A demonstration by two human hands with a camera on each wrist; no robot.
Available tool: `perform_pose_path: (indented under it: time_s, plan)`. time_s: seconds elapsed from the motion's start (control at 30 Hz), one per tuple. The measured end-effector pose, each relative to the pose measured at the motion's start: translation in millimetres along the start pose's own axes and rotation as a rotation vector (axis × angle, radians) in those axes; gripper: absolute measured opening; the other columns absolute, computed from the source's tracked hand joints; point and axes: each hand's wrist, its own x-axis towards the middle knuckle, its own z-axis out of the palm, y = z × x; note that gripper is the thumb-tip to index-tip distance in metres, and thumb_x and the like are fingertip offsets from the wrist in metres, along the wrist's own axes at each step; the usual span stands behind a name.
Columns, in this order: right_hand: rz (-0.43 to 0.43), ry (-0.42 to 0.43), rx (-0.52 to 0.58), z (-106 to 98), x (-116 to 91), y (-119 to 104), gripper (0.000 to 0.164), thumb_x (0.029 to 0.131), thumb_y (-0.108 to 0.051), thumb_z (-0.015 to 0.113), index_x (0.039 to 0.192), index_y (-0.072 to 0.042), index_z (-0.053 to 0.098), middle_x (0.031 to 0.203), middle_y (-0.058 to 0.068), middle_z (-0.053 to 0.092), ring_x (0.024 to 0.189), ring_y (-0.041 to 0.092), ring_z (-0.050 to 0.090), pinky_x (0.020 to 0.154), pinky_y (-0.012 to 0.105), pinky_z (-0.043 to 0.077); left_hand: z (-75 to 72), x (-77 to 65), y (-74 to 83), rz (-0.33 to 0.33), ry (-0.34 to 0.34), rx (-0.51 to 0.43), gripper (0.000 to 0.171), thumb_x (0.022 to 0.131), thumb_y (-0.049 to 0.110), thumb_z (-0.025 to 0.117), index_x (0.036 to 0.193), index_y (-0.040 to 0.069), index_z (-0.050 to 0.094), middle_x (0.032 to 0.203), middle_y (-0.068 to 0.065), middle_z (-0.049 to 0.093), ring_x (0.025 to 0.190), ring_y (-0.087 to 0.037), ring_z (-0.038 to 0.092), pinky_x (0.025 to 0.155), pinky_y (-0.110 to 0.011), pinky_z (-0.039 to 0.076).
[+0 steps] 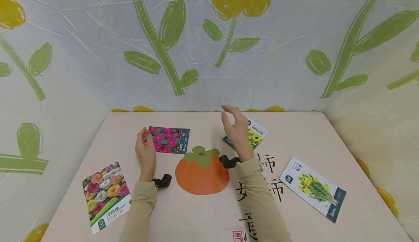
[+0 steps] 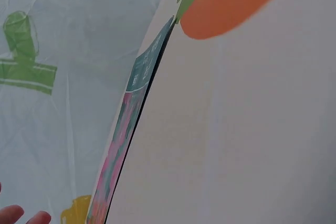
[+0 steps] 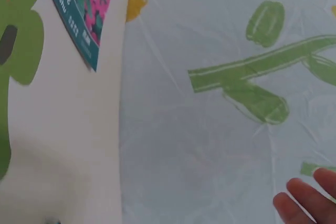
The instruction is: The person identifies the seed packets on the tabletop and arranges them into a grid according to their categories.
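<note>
In the head view my left hand (image 1: 145, 151) is at the left edge of a seed packet with pink flowers (image 1: 167, 140), its fingers loosely bent and holding nothing. The left wrist view shows that packet (image 2: 118, 145) lying on the table, with fingertips (image 2: 39, 217) apart from it at the lower left. Raised in front of a packet with yellow flowers (image 1: 256, 137), my right hand (image 1: 237, 133) has its thumb and index finger spread with nothing between them. It hides part of this packet. Fingertips (image 3: 299, 203) of the right hand show at the right wrist view's lower right.
A packet with mixed-colour blooms (image 1: 106, 194) lies at the table's left, and another with a yellow bunch (image 1: 314, 189) at the right. The pale tabletop (image 1: 183, 216) bears a printed orange persimmon (image 1: 202, 176) and black characters. A flower-patterned cloth (image 1: 278, 71) hangs behind.
</note>
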Motion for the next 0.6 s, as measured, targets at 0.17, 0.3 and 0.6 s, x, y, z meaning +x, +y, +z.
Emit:
perform_pose_path:
  time_s: [0.17, 0.3, 0.6]
  plan:
    - [0.037, -0.002, 0.027, 25, 3, 6, 0.025, 0.101, -0.011, 0.056, 0.12, -0.001, 0.068, 0.116, 0.013, 0.07, 0.106, 0.028, 0.065, 0.096, 0.042, 0.05, 3.6, 2.6, -1.9, 0.004, 0.016, -0.015, 0.043, 0.103, 0.012, 0.045, 0.144, 0.001, 0.046, 0.14, -0.014, 0.054, 0.131, -0.029, 0.046, 0.11, -0.043, 0.037]
    - [0.054, -0.047, 0.064, 44, 3, 10, 0.026, 0.102, -0.011, 0.055, 0.121, 0.001, 0.067, 0.117, 0.014, 0.068, 0.106, 0.028, 0.065, 0.094, 0.037, 0.052, 4.0, 2.0, -3.7, 0.016, 0.015, -0.001, 0.042, 0.103, 0.013, 0.046, 0.144, 0.001, 0.047, 0.139, -0.013, 0.054, 0.131, -0.027, 0.046, 0.109, -0.041, 0.037]
    - [0.162, -0.194, 0.132, 86, -6, 12, 0.029, 0.101, -0.01, 0.056, 0.128, -0.001, 0.063, 0.126, 0.013, 0.065, 0.118, 0.026, 0.06, 0.105, 0.032, 0.045, 3.2, 1.0, -16.5, 0.108, -0.011, 0.103, 0.043, 0.103, 0.013, 0.048, 0.144, 0.002, 0.047, 0.143, -0.013, 0.052, 0.135, -0.023, 0.043, 0.113, -0.04, 0.034]
